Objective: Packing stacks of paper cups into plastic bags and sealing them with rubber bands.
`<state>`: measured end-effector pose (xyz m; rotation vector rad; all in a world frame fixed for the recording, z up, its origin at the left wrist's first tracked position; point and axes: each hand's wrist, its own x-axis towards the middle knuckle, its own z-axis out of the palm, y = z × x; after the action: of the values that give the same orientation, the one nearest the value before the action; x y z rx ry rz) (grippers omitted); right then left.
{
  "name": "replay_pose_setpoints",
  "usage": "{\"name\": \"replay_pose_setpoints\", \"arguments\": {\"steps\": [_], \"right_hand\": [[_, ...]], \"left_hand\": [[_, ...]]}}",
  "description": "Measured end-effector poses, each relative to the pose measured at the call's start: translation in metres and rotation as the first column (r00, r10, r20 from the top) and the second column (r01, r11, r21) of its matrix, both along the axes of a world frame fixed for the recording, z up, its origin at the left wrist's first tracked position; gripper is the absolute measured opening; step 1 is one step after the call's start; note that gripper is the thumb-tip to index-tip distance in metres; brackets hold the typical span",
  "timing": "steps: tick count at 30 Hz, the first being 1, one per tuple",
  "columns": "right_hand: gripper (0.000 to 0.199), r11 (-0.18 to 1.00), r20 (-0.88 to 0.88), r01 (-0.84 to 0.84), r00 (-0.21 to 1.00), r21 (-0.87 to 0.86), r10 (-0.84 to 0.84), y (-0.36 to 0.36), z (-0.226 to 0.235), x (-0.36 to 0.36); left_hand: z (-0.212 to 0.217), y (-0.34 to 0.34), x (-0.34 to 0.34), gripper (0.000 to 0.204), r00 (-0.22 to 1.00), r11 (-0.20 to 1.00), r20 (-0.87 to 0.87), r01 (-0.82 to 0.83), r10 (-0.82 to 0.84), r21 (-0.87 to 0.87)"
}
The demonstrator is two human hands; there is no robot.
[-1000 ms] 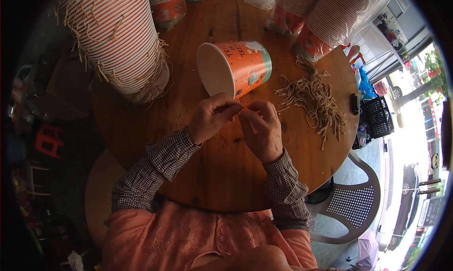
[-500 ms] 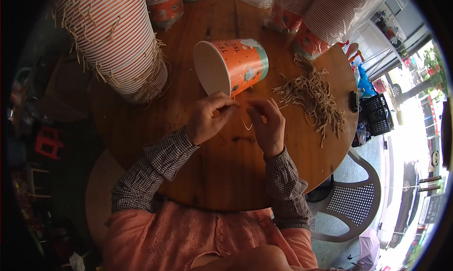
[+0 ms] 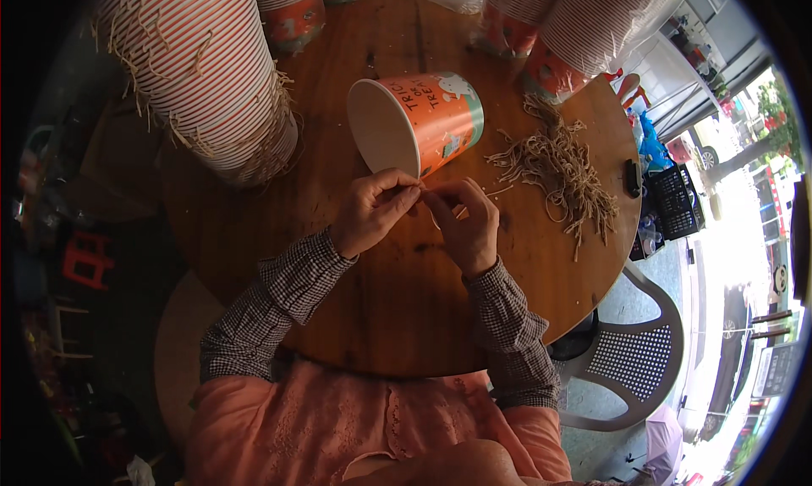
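Observation:
An orange and green paper bucket (image 3: 444, 131) lies on its side on the round wooden table, its white mouth turned left. Just below its rim, my left hand (image 3: 370, 213) is closed in a pinch on a thin tan paper cord (image 3: 436, 221). Fingertips of my right hand (image 3: 468, 232) meet it there, pinched on the same cord. Part of the cord loops down between the hands, and an end sticks out past the right one. The exact crossing of the cord is hidden by my fingers. A loose heap of such cords (image 3: 565, 169) lies right of the bucket.
A tall stack of nested buckets (image 3: 211, 80), with cords hanging off it, stands at the left. Plastic-wrapped bucket stacks (image 3: 584, 38) stand at the back right. A small black object (image 3: 633, 180) sits at the table's right edge. A grey plastic chair (image 3: 630, 363) stands beyond it.
My right hand has moved left, so its fingertips now meet those of the left hand. The bucket has rolled slightly.

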<state>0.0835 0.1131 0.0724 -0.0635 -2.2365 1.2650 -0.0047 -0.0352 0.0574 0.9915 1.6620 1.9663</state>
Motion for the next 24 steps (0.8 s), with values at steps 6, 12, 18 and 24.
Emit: {"name": "replay_pose_setpoints", "arguments": {"steps": [6,12,18,24], "right_hand": [[0.009,0.989,-0.132,0.055,0.991,0.135,-0.037,-0.001,-0.002,-0.002],[0.013,0.975,-0.225,0.061,0.974,0.214,-0.011,0.003,-0.006,-0.003],[0.016,0.865,-0.334,0.162,0.942,0.475,0.007,0.004,-0.011,-0.006],[0.016,0.884,-0.329,0.141,0.944,0.446,0.015,0.003,-0.011,-0.005]], "left_hand": [[0.000,0.005,0.002,0.011,0.984,0.994,-0.147,-0.090,0.098,0.059],[0.005,0.004,0.006,0.015,0.994,1.000,0.110,-0.024,0.022,0.009],[-0.003,0.006,0.005,0.013,0.982,0.999,0.188,-0.024,0.015,0.046],[-0.001,0.005,0.005,0.008,0.991,0.997,0.111,-0.075,0.073,0.015]]}}
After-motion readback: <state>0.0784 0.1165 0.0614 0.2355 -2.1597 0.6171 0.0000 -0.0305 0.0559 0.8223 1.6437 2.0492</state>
